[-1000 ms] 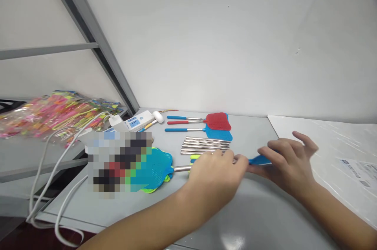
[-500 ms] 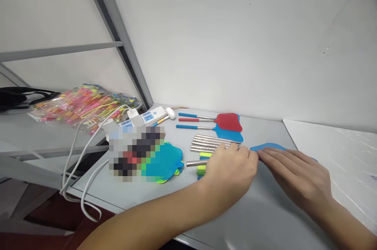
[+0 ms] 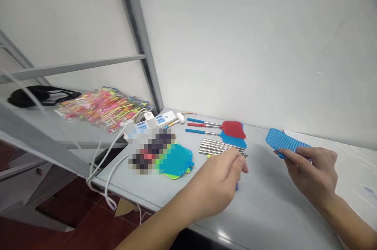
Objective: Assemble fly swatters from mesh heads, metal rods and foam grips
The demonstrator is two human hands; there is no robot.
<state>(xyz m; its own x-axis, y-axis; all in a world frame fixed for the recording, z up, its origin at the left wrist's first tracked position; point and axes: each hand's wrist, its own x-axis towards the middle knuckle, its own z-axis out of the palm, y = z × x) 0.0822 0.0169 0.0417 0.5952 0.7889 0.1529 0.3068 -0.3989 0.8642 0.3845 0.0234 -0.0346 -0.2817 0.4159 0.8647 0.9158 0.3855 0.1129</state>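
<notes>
My right hand (image 3: 313, 175) is closed around a blue fly swatter (image 3: 284, 140), its mesh head raised and tilted above the table's right side. A small shiny bit shows between these fingers. My left hand (image 3: 220, 179) has its fingers curled over the pile of plastic handles, and whatever is in them is hidden. One blue handle end (image 3: 237, 186) pokes out beside that hand. Just behind lie several metal rods (image 3: 219, 146) side by side. Farther back rest a red fly swatter (image 3: 232, 129) and blue fly swatters (image 3: 234, 140) with metal shafts.
Blue and green swatter heads (image 3: 176, 160) are stacked left of my left hand, beside a pixelated patch. A white power strip (image 3: 165, 118) with cables and a white case (image 3: 180, 117) stand behind. Bagged colourful items (image 3: 106, 106) lie on the left shelf. White sheeting (image 3: 353, 163) covers the right.
My right hand has lifted the blue swatter head off the table. My left hand has come away from it and moved over the handles; the metal rod no longer shows in it.
</notes>
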